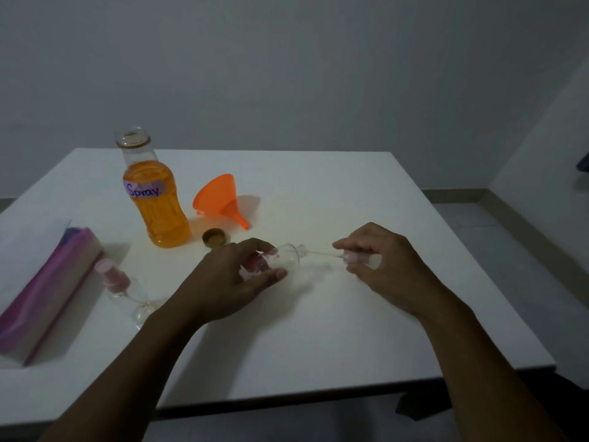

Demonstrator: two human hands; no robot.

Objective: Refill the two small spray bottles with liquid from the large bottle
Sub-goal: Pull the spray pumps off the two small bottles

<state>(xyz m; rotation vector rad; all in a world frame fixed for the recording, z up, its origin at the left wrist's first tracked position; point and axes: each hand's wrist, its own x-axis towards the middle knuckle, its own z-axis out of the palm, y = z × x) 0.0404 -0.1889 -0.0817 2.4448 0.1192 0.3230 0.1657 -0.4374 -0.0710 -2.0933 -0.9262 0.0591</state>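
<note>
Two small bottles look empty. Near the large bottle [157, 199], the left hand [236, 275] has its fingers clamped on one spray bottle [283, 258]; the right hand [379, 260] pinches its pulled-out spray head [358, 258]. The second spray bottle [122, 290] lies capped. Funnel [220, 199] unused; the surface [318, 330] nearer the person is open.

A white rectangular table [318, 330] with a matte top fills the lower part of the view. Its far edge runs parallel to a plain grey-white wall [287, 65]. A second wall [548, 161] meets the first at the right, forming a corner. A pale skirting board [455, 195] runs along the base of both walls. The floor [497, 250] to the right of the table is light grey. Lighting is dim and even, with soft shadows on the tabletop.
</note>
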